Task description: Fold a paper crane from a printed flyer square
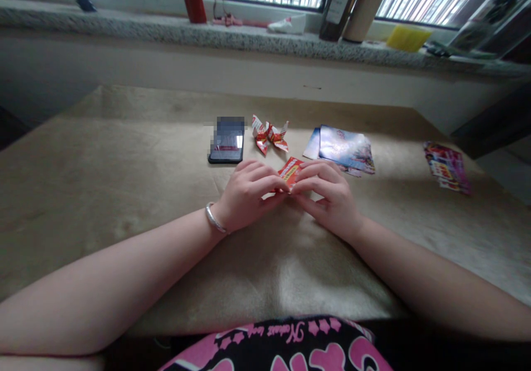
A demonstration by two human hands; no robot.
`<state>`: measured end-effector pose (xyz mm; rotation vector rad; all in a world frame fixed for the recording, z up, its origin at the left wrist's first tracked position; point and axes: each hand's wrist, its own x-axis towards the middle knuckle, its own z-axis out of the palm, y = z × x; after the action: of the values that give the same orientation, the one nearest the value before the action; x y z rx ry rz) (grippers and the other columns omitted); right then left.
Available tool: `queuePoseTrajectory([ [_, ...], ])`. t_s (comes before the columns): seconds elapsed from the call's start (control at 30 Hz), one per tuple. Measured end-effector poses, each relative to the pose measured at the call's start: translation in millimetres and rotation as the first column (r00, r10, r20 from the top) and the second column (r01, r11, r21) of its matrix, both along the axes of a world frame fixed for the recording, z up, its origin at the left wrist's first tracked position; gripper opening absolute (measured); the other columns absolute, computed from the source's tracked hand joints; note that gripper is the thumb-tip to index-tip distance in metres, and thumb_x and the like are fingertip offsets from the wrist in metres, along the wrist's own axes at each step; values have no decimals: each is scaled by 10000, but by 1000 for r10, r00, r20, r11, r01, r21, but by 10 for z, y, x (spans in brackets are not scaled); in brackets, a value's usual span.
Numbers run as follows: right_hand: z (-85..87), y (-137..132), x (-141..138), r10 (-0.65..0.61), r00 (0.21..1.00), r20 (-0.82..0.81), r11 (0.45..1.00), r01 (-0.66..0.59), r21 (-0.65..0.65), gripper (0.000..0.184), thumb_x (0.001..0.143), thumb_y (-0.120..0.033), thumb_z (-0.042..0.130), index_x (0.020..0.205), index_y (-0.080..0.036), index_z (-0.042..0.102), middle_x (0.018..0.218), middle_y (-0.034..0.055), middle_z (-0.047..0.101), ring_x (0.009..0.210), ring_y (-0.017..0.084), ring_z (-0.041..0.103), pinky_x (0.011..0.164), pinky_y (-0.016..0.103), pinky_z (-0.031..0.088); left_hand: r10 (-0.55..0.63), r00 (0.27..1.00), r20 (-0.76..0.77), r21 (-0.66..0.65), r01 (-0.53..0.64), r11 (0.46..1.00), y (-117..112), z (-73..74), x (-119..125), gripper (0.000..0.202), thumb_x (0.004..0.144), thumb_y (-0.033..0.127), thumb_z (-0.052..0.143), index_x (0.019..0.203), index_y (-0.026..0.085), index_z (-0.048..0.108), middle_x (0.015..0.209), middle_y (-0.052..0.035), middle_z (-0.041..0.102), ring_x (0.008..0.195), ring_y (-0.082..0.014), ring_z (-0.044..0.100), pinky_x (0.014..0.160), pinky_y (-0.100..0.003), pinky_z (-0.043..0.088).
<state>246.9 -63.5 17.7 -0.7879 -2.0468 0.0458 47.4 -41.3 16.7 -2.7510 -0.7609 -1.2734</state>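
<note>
A small piece of red printed paper (291,171) with yellow and white lettering lies between my two hands, low over the table. My left hand (255,190) pinches its near left edge with thumb and forefinger. From the other side my right hand (327,194) pinches the near right edge, and the fingertips of both hands almost meet there. Parts of the paper are hidden under the fingers. Just beyond it sits a folded red-and-white paper shape (270,135) with several pointed tips. A silver bangle (215,219) circles my left wrist.
A phone (227,141) lies left of the folded shape. Shiny printed sheets (346,145) are to the right, with pink-and-red printed packets (447,167) near the table's right edge. The stone windowsill (249,38) behind holds a red container (193,3), dark box (338,6) and yellow object (409,38).
</note>
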Motion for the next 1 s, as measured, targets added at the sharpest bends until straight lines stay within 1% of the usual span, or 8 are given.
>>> queuePoseTrajectory([
  [0.17, 12, -12, 0, 10, 1000, 25, 1000, -11, 24, 71, 775, -195, 673, 794, -260, 653, 809, 14, 658, 882, 190, 605, 815, 376, 492, 19, 999, -40, 64, -17, 998, -13, 16, -10, 84, 835, 254, 621, 761, 230, 653, 773, 21, 681, 686, -118, 556, 743, -297, 408],
  [0.27, 24, -30, -7, 11, 999, 37, 999, -12, 46, 84, 777, -182, 647, 807, -261, 654, 801, 9, 653, 833, 179, 593, 801, 368, 478, 28, 999, -29, 80, -26, 996, -13, 11, -4, 113, 827, 252, 610, 719, 227, 634, 739, 23, 664, 672, -118, 548, 743, -300, 408],
  [0.37, 28, -42, -11, -5, 998, 59, 998, 1, 63, 92, 797, -185, 619, 812, -265, 660, 765, 1, 640, 758, 163, 563, 749, 344, 463, 56, 997, -52, 99, -50, 994, -19, 8, 3, 127, 828, 248, 592, 706, 222, 611, 732, 23, 657, 671, -120, 544, 758, -305, 405],
  [0.47, 27, -46, -9, 31, 993, 115, 997, -39, 67, 88, 820, -194, 608, 832, -261, 665, 735, -1, 629, 717, 154, 534, 699, 317, 449, 72, 992, -100, 156, -56, 986, -32, 18, 1, 142, 847, 273, 582, 715, 223, 593, 750, 30, 668, 692, -126, 544, 771, -309, 395],
  [0.57, 26, -45, -4, 53, 985, 164, 995, -66, 81, 70, 826, -198, 611, 845, -243, 661, 734, 8, 628, 712, 158, 519, 677, 310, 446, 65, 989, -135, 208, -36, 978, -42, 34, -4, 212, 862, 298, 580, 666, 218, 563, 719, 34, 660, 693, -134, 531, 760, -313, 389],
  [0.7, 25, -41, 1, 37, 982, 185, 996, -52, 78, 61, 836, -212, 600, 823, -241, 651, 727, 9, 623, 710, 160, 519, 670, 308, 444, 45, 991, -124, 185, -21, 983, -38, 46, 0, 272, 873, 315, 574, 622, 214, 549, 673, 36, 645, 668, -127, 520, 748, -314, 386],
  [0.83, 28, -38, 7, 17, 981, 195, 996, -33, 80, 62, 837, -227, 600, 804, -245, 649, 711, 6, 624, 701, 159, 525, 666, 305, 441, 38, 993, -112, 145, -22, 989, -29, 46, 8, 281, 871, 316, 574, 608, 216, 560, 673, 41, 657, 664, -118, 531, 750, -311, 387],
  [1.0, 33, -22, 16, -12, 977, 212, 995, -9, 100, 75, 826, -202, 596, 780, -241, 639, 701, 3, 625, 688, 155, 531, 655, 296, 441, 12, 996, -90, 114, -2, 993, -21, 44, 5, 290, 868, 304, 580, 595, 210, 550, 652, 40, 647, 643, -114, 529, 741, -308, 389],
])
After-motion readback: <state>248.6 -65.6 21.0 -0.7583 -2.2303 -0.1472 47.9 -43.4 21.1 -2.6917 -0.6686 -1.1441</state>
